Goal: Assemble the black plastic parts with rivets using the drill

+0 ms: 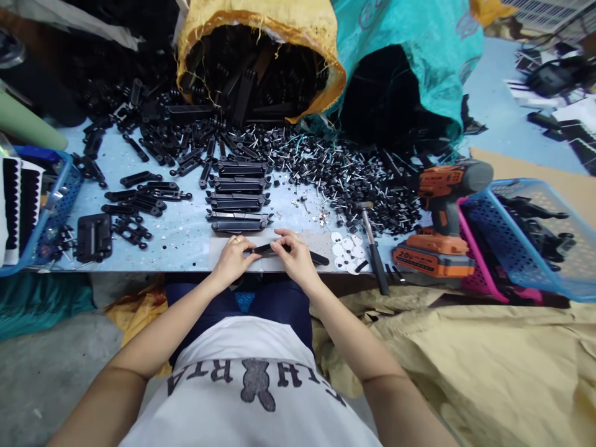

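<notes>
A slim black plastic bar lies between my hands at the front edge of the blue table. My left hand pinches its left end. Over its middle, my right hand closes with thumb and fingers, covering part of it. Just beyond my hands, several folded black plastic brackets are lined up in a stack of rows. White round discs lie to the right of my right hand, and a hammer with a black handle rests beside them, its grip sticking out past the table edge.
An orange cordless drill stands at the right, next to a blue basket of black parts. Piles of small black pins and linkage arms cover the table. A yellow sack and a teal sack gape at the back.
</notes>
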`<state>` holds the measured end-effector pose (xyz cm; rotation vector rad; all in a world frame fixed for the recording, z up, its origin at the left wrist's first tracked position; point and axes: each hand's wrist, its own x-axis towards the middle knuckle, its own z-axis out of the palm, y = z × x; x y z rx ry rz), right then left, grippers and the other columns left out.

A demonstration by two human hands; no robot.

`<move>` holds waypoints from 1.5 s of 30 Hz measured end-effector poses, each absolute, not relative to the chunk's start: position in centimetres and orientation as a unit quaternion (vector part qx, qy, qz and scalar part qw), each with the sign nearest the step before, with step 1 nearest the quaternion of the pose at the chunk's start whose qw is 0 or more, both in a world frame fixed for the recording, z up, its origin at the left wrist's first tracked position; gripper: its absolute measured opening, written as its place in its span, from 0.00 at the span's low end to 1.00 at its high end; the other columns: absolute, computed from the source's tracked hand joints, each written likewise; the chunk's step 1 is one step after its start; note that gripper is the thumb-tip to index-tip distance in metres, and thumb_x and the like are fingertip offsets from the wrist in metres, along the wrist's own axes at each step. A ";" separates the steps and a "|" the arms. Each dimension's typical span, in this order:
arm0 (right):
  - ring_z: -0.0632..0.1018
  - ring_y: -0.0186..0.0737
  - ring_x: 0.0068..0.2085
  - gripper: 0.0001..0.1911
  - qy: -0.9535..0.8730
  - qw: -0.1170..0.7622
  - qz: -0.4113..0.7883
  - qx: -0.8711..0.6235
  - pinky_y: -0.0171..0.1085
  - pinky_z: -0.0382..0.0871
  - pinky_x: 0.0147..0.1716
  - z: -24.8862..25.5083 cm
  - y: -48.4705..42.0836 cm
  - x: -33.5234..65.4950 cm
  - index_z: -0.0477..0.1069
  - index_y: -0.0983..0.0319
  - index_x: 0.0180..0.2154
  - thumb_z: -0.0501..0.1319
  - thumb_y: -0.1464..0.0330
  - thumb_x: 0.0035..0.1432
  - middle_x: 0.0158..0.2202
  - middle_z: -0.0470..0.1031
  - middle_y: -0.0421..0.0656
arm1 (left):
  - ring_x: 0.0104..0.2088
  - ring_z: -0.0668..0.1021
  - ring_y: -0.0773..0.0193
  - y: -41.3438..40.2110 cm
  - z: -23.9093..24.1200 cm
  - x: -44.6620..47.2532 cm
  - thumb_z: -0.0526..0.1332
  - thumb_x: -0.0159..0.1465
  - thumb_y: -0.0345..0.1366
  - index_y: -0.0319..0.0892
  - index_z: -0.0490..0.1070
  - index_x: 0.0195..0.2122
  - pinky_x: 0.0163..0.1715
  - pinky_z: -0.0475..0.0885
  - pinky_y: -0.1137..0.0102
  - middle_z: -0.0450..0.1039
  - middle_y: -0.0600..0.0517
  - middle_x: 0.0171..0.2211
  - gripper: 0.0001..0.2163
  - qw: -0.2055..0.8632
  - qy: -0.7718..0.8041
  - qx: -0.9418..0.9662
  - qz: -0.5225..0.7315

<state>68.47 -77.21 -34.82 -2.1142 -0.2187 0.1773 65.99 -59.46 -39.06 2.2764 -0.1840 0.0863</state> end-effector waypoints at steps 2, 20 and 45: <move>0.69 0.48 0.51 0.11 -0.080 0.466 0.070 -0.878 0.50 0.55 0.53 -35.1 -77.3 68.5 0.69 0.60 0.27 0.58 0.61 0.56 0.47 0.72 0.47 | 0.37 0.73 0.61 -59.4 -39.1 66.0 0.67 0.54 0.35 0.42 0.74 0.34 0.39 0.69 0.64 0.72 0.51 0.31 0.08 0.419 -0.076 0.904 0.035; 0.67 0.47 0.51 0.11 -0.047 0.431 0.040 -0.900 0.50 0.52 0.53 -35.9 -76.5 68.1 0.70 0.59 0.25 0.57 0.62 0.57 0.47 0.73 0.44 | 0.38 0.73 0.61 -59.5 -39.7 65.4 0.65 0.56 0.35 0.41 0.74 0.36 0.42 0.68 0.63 0.72 0.50 0.33 0.07 0.426 -0.073 0.900 0.065; 0.69 0.46 0.49 0.12 -0.057 0.439 0.001 -0.897 0.48 0.54 0.52 -35.8 -76.4 67.6 0.69 0.59 0.27 0.56 0.61 0.59 0.47 0.73 0.43 | 0.39 0.73 0.57 -60.2 -39.4 63.5 0.59 0.61 0.39 0.43 0.73 0.35 0.41 0.68 0.62 0.76 0.48 0.33 0.07 0.325 -0.058 0.930 0.164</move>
